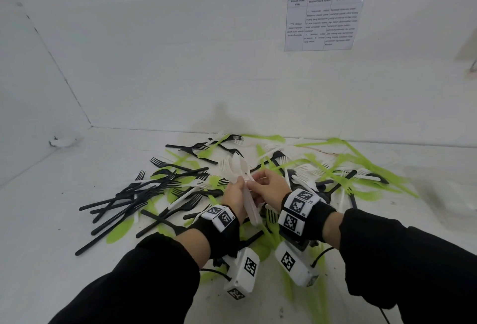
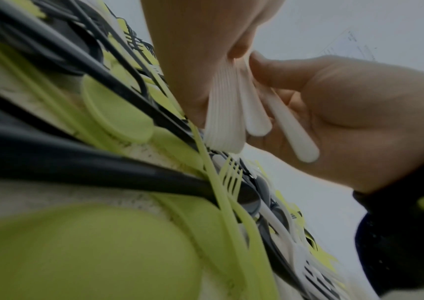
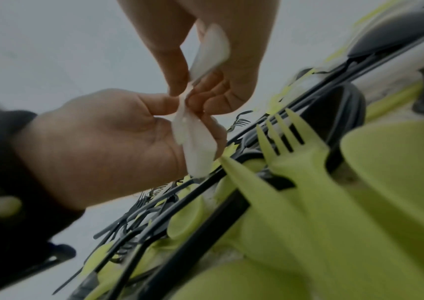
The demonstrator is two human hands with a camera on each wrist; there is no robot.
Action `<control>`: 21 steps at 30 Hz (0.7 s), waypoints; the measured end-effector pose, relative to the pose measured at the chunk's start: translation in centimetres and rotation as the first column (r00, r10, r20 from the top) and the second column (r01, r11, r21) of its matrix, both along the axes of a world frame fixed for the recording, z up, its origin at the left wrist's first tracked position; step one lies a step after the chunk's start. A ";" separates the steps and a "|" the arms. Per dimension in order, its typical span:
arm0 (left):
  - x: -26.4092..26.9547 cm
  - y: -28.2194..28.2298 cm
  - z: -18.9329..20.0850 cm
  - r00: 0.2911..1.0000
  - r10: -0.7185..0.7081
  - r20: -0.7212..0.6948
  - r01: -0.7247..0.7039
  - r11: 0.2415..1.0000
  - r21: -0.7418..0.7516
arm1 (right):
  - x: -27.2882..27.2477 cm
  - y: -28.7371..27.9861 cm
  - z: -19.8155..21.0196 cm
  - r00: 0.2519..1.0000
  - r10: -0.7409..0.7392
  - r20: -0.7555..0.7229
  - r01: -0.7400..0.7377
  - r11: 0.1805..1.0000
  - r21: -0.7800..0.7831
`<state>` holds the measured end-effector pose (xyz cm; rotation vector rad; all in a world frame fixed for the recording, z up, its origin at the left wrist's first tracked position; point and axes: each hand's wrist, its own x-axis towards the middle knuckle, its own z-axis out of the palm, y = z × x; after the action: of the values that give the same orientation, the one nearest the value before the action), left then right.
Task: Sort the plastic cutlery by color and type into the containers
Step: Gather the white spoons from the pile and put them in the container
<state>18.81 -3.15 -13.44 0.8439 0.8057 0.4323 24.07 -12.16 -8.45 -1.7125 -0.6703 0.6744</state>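
Observation:
A bundle of white plastic spoons and forks (image 1: 236, 167) stands heads-up over the middle of the pile. My left hand (image 1: 241, 190) grips its handles (image 2: 227, 113) from the left. From the right, my right hand (image 1: 258, 181) pinches one white piece (image 3: 212, 51) of the bundle between thumb and fingers. In the right wrist view the left hand (image 3: 118, 142) closes round the white handles (image 3: 196, 146). Both hands hover just above loose cutlery on the white table (image 1: 64, 207).
Black forks (image 1: 144, 192) lie fanned out at the left. Green knives (image 1: 366, 168), green spoons (image 1: 120, 230) and white forks (image 1: 307, 171) spread to the right and under my wrists. A printed sheet (image 1: 322, 20) hangs on the back wall. A faint translucent shape (image 1: 454, 194) sits at far right.

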 end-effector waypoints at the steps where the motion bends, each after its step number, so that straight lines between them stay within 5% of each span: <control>1: 0.0 0.0 -0.2 1.000 0.013 -0.019 -0.013 1.000 0.013 | 0.0 0.0 0.0 0.999 -0.012 -0.039 0.012 1.000 0.016; 6: 0.2 -0.4 -0.3 0.999 0.030 -0.034 -0.029 0.999 0.013 | -0.4 -0.2 0.2 0.996 -0.053 -0.065 0.057 0.997 0.058; 15: -0.6 -1.7 2.5 0.996 -0.043 0.080 0.050 0.995 -0.087 | -0.1 -0.4 0.7 0.991 -0.034 0.129 0.037 0.999 -0.020; 21: -1.0 -2.2 2.9 1.000 0.004 -0.006 -0.004 1.000 0.001 | -0.1 -0.5 0.8 0.994 -0.012 0.111 0.014 1.000 -0.017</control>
<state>17.84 -5.35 -10.53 0.8452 0.8132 0.4338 23.94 -12.70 -7.70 -1.7789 -0.7321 0.5808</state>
